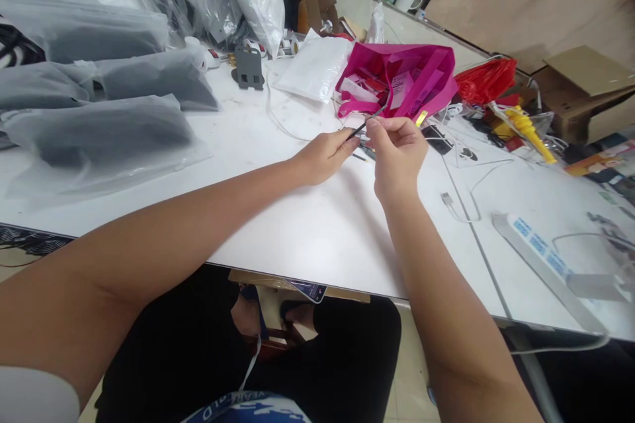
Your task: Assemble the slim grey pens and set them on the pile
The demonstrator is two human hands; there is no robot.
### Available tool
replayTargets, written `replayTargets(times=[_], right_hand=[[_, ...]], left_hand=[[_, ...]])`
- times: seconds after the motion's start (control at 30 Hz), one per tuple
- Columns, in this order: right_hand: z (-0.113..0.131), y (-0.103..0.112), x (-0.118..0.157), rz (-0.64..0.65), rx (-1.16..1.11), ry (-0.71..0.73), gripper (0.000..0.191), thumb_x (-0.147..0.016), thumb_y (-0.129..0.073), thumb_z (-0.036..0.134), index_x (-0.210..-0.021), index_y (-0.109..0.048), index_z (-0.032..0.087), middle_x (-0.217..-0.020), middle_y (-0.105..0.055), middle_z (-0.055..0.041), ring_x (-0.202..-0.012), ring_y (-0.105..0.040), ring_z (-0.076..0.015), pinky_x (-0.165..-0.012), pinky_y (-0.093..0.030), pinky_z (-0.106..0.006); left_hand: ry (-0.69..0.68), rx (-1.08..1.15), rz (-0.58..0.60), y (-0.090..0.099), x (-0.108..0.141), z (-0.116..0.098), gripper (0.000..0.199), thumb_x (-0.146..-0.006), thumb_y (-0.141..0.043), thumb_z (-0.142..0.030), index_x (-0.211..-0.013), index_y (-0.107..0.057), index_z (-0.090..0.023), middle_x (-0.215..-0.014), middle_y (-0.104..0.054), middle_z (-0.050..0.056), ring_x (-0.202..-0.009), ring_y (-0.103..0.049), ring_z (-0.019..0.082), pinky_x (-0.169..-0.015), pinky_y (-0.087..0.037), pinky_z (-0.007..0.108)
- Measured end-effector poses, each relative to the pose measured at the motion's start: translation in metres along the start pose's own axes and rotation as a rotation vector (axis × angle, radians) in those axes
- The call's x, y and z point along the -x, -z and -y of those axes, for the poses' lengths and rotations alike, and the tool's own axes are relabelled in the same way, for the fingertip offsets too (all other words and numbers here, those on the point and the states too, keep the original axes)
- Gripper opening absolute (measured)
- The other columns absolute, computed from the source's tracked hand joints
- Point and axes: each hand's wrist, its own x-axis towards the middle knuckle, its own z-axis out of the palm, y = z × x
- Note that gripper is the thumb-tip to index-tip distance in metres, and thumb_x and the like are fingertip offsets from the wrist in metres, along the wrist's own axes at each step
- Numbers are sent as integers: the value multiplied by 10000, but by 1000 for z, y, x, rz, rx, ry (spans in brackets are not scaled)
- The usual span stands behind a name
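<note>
Over the white table [307,225], both hands are closed on a thin black rod-like thing [358,130]; its exact kind does not show. My left hand [325,155] grips its lower end, with the fingertips partly hidden. A little higher, my right hand [401,149] pinches the other end between thumb and fingers. Small dark slim pieces [367,152] lie on the table just beyond and between the hands. Behind them stands a magenta bag [431,73], open at the top, with red and white packets inside.
Grey plastic-wrapped packages [99,139] fill the left side. A dark phone stand [249,68] and a white padded pouch [317,66] are at the back. On the right lie a white power strip [540,251], loose cables, a yellow tool-like thing [528,132] and a cardboard box [585,92].
</note>
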Motion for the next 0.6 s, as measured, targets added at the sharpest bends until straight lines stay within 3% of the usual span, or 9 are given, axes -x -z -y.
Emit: replayTargets(times=[0.33,0.6], right_hand=[[-2,-5,4,-18,-18,33,204,-870,-804,327,-845,-619,245,-897,-728,-9,-821,-739,-150,-766,-648,-317],[-1,-4,4,41,45,-38,252,-882,-808,451,-887,-701,223,-866,-740,-12,-800,-728,-143,-769,-649,-307]], left_hand=[[-41,18,-6,0,0,1,299,-1109,-416,-434,-890,-452,-234,-756,-498,-15,-688,-457,150,-680,-359,333],[-26,19,-71,3,-3,4,326,-1112,-410,-380,-828,-453,-224,-745,-479,-14,-703,-449,142,-704,-368,329]])
